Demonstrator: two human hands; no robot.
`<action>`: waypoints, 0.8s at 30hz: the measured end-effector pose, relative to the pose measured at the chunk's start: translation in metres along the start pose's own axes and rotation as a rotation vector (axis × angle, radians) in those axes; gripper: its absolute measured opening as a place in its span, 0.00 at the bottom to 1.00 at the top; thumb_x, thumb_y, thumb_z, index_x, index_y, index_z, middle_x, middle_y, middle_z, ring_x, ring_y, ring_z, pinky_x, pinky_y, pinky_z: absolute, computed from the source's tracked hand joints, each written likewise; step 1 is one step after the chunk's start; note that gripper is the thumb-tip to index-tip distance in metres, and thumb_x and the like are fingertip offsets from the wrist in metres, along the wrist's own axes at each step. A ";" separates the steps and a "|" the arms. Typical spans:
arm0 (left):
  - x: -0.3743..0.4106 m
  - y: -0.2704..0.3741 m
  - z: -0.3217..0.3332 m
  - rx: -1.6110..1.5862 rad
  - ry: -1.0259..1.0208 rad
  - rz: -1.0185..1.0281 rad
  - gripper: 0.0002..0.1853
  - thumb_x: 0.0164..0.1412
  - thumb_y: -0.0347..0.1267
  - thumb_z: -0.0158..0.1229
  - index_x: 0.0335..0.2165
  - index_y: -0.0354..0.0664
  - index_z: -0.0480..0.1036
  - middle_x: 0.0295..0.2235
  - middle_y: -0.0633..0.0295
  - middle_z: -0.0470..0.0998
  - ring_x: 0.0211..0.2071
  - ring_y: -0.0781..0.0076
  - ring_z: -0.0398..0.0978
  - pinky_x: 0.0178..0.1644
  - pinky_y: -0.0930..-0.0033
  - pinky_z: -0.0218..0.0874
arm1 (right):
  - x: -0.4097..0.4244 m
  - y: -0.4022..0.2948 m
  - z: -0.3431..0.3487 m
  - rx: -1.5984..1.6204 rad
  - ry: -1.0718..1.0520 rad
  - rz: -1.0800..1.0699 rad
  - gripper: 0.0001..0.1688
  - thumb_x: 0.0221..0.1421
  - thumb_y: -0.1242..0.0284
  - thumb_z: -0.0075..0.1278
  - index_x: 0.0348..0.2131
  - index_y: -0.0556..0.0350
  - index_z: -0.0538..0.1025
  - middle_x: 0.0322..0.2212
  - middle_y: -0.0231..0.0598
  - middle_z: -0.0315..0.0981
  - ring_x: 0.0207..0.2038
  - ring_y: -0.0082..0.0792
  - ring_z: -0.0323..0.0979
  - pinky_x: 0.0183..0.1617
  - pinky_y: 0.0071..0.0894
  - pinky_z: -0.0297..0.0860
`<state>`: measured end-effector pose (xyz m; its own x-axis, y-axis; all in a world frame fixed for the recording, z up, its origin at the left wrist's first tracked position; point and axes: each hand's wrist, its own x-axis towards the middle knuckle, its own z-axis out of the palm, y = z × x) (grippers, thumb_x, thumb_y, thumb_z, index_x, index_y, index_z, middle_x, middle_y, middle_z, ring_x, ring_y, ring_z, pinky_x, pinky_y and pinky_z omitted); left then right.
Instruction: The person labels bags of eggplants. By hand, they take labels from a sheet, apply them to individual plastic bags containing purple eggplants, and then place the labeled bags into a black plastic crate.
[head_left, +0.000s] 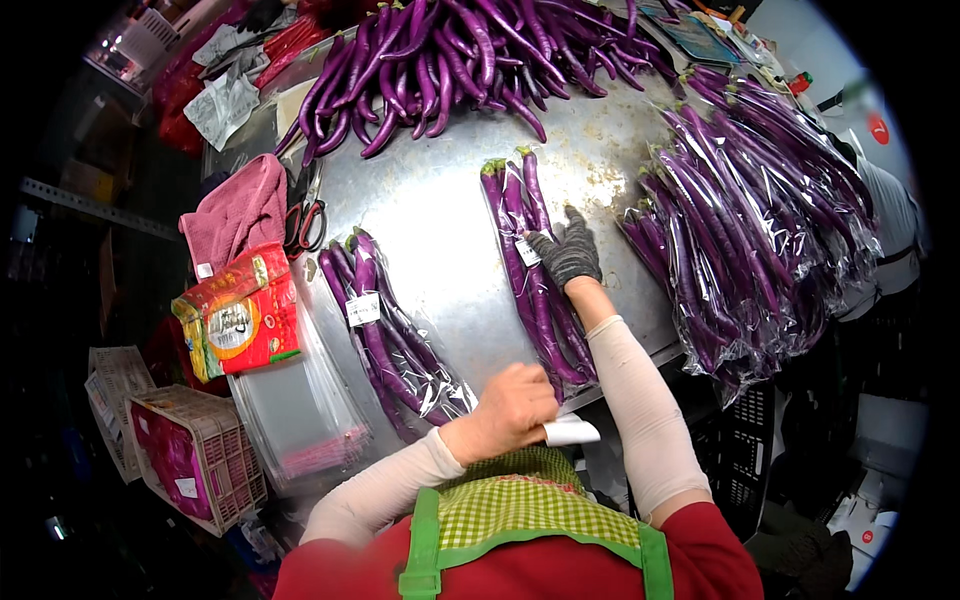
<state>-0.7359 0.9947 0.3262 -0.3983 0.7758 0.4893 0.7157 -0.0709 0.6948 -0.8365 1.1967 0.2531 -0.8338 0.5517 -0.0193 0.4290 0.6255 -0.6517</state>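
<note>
My left hand (511, 409), bare, is closed around a white paper strip (572, 432) that hangs out in front of the apron. A dark grey knitted glove covers my right hand (568, 253); it lies with fingers spread against the upper right side of a plastic-bagged bunch of long purple eggplants (531, 285). Its thumb touches the white label (529, 252) on that bag. To the left, a second bagged bunch of eggplants (382, 352) lies flat and carries a white printed label (363, 308).
Loose eggplants (450, 60) are heaped at the metal table's (427, 195) far side. Bagged eggplants (742, 225) are piled at right. Scissors (305, 221), a pink towel (240, 210), a red packet (240, 315) and clear plastic bags (296, 412) lie at left. Plastic crates (199, 450) stand below.
</note>
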 end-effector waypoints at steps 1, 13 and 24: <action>-0.001 0.005 0.002 -0.048 -0.001 0.030 0.13 0.37 0.31 0.65 0.18 0.46 0.66 0.19 0.66 0.67 0.28 0.64 0.69 0.29 0.64 0.54 | -0.002 -0.004 -0.002 0.031 -0.090 0.070 0.46 0.44 0.43 0.57 0.54 0.54 0.67 0.47 0.56 0.70 0.48 0.52 0.69 0.56 0.41 0.63; 0.008 -0.024 -0.009 0.046 0.132 0.075 0.08 0.42 0.29 0.62 0.19 0.43 0.68 0.23 0.62 0.71 0.27 0.62 0.71 0.30 0.63 0.59 | -0.074 -0.018 0.048 -0.009 -0.386 -0.055 0.50 0.47 0.41 0.51 0.60 0.49 0.59 0.53 0.60 0.61 0.57 0.56 0.59 0.61 0.48 0.57; -0.037 -0.085 -0.026 0.450 -0.048 -0.360 0.05 0.41 0.30 0.65 0.20 0.42 0.77 0.50 0.55 0.71 0.59 0.49 0.56 0.64 0.38 0.36 | -0.018 0.109 -0.249 -1.231 0.158 0.040 0.41 0.47 0.55 0.56 0.57 0.50 0.63 0.52 0.49 0.65 0.54 0.52 0.63 0.59 0.48 0.58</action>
<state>-0.7970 0.9559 0.2627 -0.6434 0.7296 0.2318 0.7172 0.4686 0.5158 -0.6884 1.3924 0.3706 -0.7984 0.5892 0.1241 0.5648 0.6612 0.4937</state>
